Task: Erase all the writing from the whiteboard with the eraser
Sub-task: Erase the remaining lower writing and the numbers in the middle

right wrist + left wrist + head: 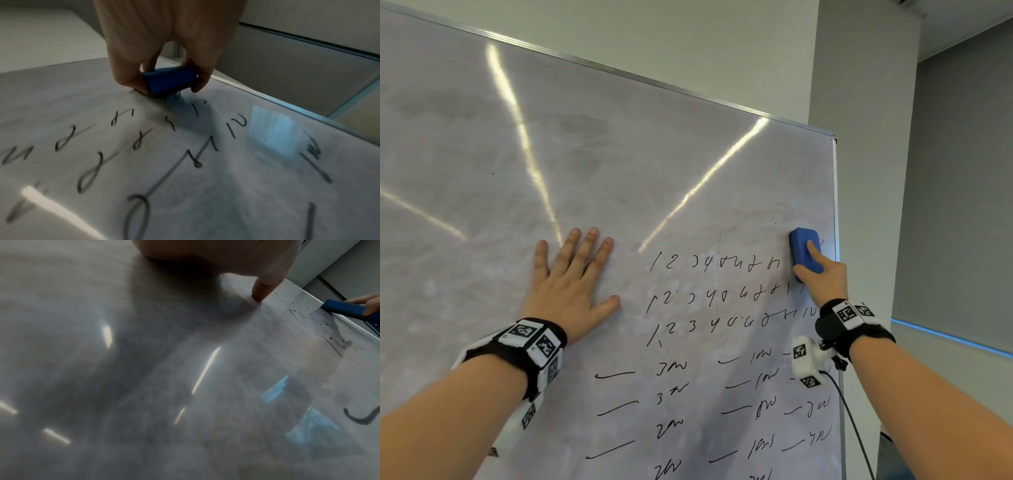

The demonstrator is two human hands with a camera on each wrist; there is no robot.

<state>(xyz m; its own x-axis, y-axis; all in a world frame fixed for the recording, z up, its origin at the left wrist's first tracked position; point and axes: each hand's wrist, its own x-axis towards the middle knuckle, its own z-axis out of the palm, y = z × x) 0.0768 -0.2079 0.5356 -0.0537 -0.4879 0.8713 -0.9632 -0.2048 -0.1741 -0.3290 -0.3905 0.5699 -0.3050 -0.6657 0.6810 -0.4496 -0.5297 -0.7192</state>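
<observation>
The left hand (571,291) lies flat on the glossy, smudged whiteboard (482,154), its grip spread, fingers straight against bare grey surface streaked with light reflections. To its right run rows of thin black writing (715,294), numbers and dashes, cut off at the lower edge. Farther right, by the metal frame, the right hand (822,274) pinches the blue, rounded, spongy eraser (803,248) against the board at the end of the top row, hiding some marks. A grey wall (962,205) stands beyond.
</observation>
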